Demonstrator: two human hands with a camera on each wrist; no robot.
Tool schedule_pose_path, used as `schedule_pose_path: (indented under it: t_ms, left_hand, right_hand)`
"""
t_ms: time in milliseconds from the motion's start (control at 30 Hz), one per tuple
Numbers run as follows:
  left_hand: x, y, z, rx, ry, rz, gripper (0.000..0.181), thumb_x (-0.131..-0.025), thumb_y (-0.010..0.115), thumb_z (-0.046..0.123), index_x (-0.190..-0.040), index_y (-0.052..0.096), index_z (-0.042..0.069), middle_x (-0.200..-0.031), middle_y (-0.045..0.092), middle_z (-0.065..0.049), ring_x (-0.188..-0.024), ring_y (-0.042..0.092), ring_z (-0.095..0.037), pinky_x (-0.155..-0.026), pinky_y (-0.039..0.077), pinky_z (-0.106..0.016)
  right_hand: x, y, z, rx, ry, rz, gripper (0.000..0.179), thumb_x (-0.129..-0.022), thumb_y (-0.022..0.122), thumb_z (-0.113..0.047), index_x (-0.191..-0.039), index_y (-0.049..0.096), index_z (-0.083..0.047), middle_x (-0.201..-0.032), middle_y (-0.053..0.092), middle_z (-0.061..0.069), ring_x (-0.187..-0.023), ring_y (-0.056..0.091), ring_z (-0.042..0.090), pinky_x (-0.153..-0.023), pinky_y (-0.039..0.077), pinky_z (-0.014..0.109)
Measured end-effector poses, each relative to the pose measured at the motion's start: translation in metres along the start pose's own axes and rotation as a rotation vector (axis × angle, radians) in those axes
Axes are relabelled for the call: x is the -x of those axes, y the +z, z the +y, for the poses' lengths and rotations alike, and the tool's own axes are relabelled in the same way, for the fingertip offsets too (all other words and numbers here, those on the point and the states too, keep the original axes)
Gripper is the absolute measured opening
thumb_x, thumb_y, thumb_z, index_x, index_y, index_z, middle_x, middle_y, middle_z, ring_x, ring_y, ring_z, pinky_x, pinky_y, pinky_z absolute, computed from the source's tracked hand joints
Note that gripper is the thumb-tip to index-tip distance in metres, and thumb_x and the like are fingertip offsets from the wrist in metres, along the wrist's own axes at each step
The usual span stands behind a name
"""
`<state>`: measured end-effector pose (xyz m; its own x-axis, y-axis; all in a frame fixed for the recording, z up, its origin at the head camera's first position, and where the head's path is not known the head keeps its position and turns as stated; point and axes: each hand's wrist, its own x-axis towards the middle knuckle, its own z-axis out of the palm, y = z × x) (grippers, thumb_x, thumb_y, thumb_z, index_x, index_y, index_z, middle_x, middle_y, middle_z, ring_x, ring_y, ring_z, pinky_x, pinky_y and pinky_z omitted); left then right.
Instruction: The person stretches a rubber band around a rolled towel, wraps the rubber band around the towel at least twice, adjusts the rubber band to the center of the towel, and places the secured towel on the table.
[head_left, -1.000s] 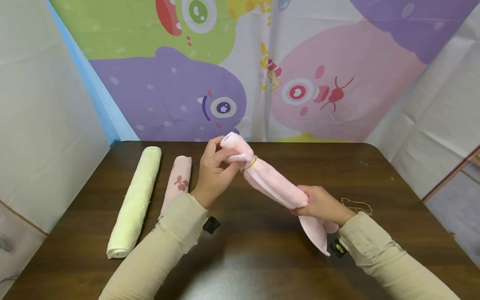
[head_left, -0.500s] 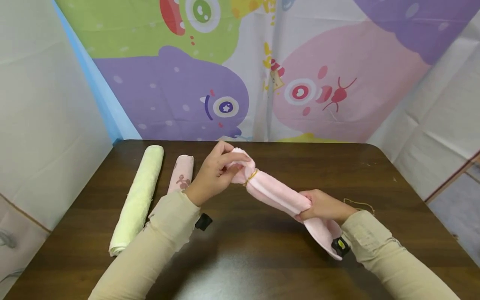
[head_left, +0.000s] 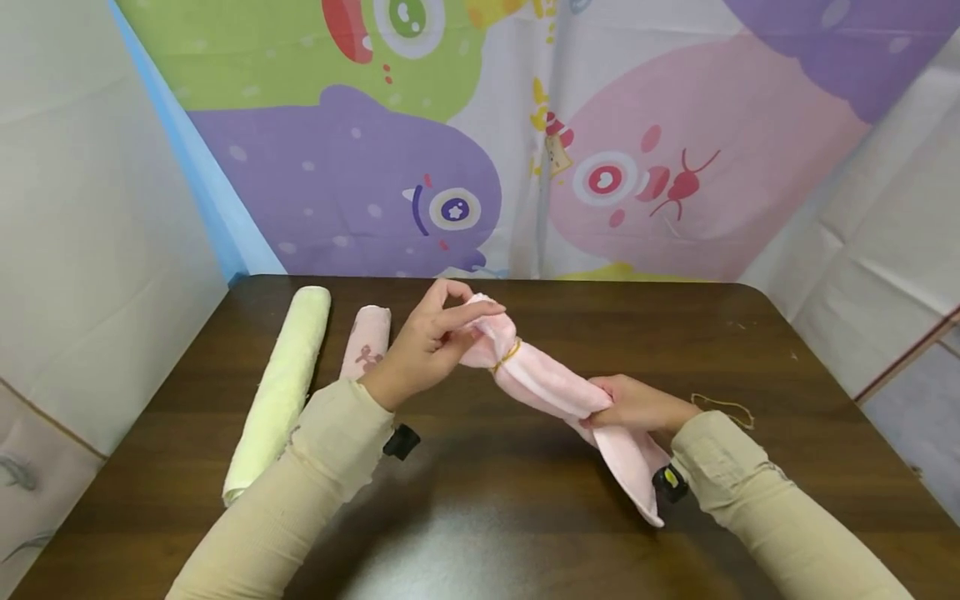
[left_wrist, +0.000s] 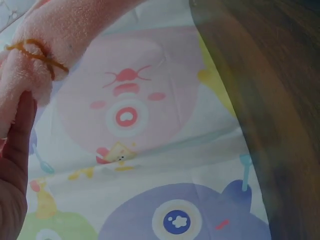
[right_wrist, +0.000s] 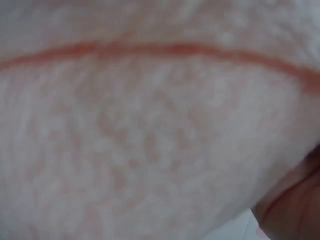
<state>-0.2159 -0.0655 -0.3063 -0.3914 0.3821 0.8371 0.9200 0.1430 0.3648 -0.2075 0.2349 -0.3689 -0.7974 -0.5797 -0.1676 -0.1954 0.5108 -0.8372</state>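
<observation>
A rolled pink towel [head_left: 551,379] is held slantwise above the table, its left end higher. A yellowish rubber band [head_left: 507,356] circles it near that end; in the left wrist view the rubber band [left_wrist: 37,55] crosses over itself. My left hand [head_left: 423,346] pinches the folded end beyond the band, thumb below and fingers on top. Farther down, my right hand [head_left: 641,404] grips the roll, and a loose flap hangs below it. Blurred pink towel [right_wrist: 150,140] with a reddish line across it fills most of the right wrist view.
On the left of the dark wooden table [head_left: 480,533] lie a rolled pale yellow towel [head_left: 285,379] and a smaller pink patterned roll [head_left: 367,342], partly behind my left arm. Loose rubber bands [head_left: 727,408] lie beyond my right wrist. A cartoon curtain [head_left: 375,167] hangs behind.
The towel's left end has dropped and bent over, with my left hand now reaching over it from the left. My right hand keeps its grip, nearly in place.
</observation>
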Motion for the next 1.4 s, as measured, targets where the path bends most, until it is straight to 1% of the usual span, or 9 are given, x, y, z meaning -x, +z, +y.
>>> schedule_pose_path:
  t_ms: [167,267,367,467,533,867,1033,1167,1400]
  left_hand:
    - [0.0,0.002,0.0,-0.024,-0.016,0.035,0.025,-0.073,0.053,-0.021,-0.072,0.067,-0.001,-0.091,0.05,-0.021,-0.086,0.05,-0.035,-0.073,0.044,-0.035]
    - [0.001,0.003,0.003,-0.045,-0.167,0.024,0.021,-0.072,0.053,-0.017,-0.071,0.066,-0.001,-0.091,0.05,-0.019,-0.08,0.051,-0.031,-0.069,0.043,-0.031]
    - [0.001,0.002,0.006,-0.028,-0.361,-0.011,0.016,-0.073,0.054,-0.013,-0.073,0.066,-0.002,-0.092,0.05,-0.017,-0.075,0.051,-0.025,-0.066,0.041,-0.027]
    - [0.0,0.0,0.009,-0.008,-0.489,-0.037,0.013,-0.075,0.054,-0.009,-0.075,0.065,-0.002,-0.093,0.052,-0.015,-0.076,0.051,-0.024,-0.068,0.042,-0.028]
    - [0.0,0.0,0.01,0.003,-0.526,-0.042,0.011,-0.076,0.055,-0.006,-0.075,0.065,-0.002,-0.093,0.052,-0.015,-0.078,0.052,-0.024,-0.069,0.042,-0.029]
    - [0.004,0.017,0.01,-0.026,-0.603,-0.063,0.009,-0.073,0.072,0.002,-0.071,0.064,0.001,-0.088,0.054,-0.011,-0.074,0.051,-0.021,-0.063,0.041,-0.026]
    - [0.004,0.015,0.009,0.044,-0.6,-0.068,0.005,-0.074,0.066,-0.007,-0.076,0.066,-0.003,-0.089,0.057,-0.014,-0.078,0.052,-0.023,-0.064,0.042,-0.024]
    - [0.005,0.014,0.008,0.151,-0.632,-0.079,0.007,-0.075,0.063,-0.012,-0.079,0.065,-0.006,-0.089,0.058,-0.016,-0.083,0.052,-0.025,-0.063,0.042,-0.022]
    - [0.01,0.015,0.006,0.224,-0.645,-0.068,0.01,-0.073,0.059,-0.016,-0.075,0.064,-0.008,-0.091,0.056,-0.017,-0.092,0.05,-0.027,-0.061,0.042,-0.02]
  right_hand:
    - [-0.001,0.001,-0.006,0.03,-0.046,-0.032,0.045,-0.082,0.069,-0.015,-0.119,0.055,0.008,-0.099,0.062,0.009,-0.084,0.057,0.016,-0.072,0.049,0.025]
    - [-0.002,0.005,-0.022,0.036,-0.184,0.068,0.049,-0.087,0.068,-0.013,-0.127,0.051,0.009,-0.114,0.06,0.015,-0.098,0.056,0.018,-0.084,0.047,0.025]
    - [-0.008,0.013,-0.048,0.098,-0.419,0.225,0.038,-0.087,0.067,-0.003,-0.122,0.057,0.008,-0.114,0.061,0.016,-0.101,0.057,0.021,-0.084,0.049,0.03]
    - [-0.019,0.023,-0.072,0.323,-0.609,0.366,0.036,-0.082,0.073,-0.005,-0.116,0.065,0.002,-0.105,0.063,0.011,-0.087,0.058,0.019,-0.073,0.049,0.03]
    - [-0.026,0.03,-0.083,0.413,-0.66,0.408,0.038,-0.079,0.077,-0.007,-0.115,0.066,-0.001,-0.102,0.063,0.008,-0.085,0.057,0.017,-0.071,0.048,0.03]
    - [-0.033,0.038,-0.07,0.354,-0.74,0.437,0.024,-0.076,0.07,0.008,-0.1,0.07,0.003,-0.094,0.067,0.01,-0.078,0.059,0.017,-0.065,0.05,0.027]
    - [-0.034,0.033,-0.071,0.578,-0.855,0.51,0.02,-0.075,0.075,0.001,-0.094,0.075,-0.004,-0.091,0.068,0.006,-0.08,0.063,0.019,-0.066,0.052,0.028]
    - [-0.037,0.03,-0.08,0.784,-0.941,0.57,0.018,-0.07,0.081,-0.007,-0.087,0.076,-0.011,-0.082,0.06,0.002,-0.068,0.051,0.017,-0.057,0.043,0.027]
    - [-0.042,0.034,-0.092,0.999,-0.954,0.587,0.017,-0.066,0.085,-0.011,-0.074,0.071,-0.015,-0.074,0.052,0.002,-0.066,0.047,0.02,-0.054,0.036,0.029]
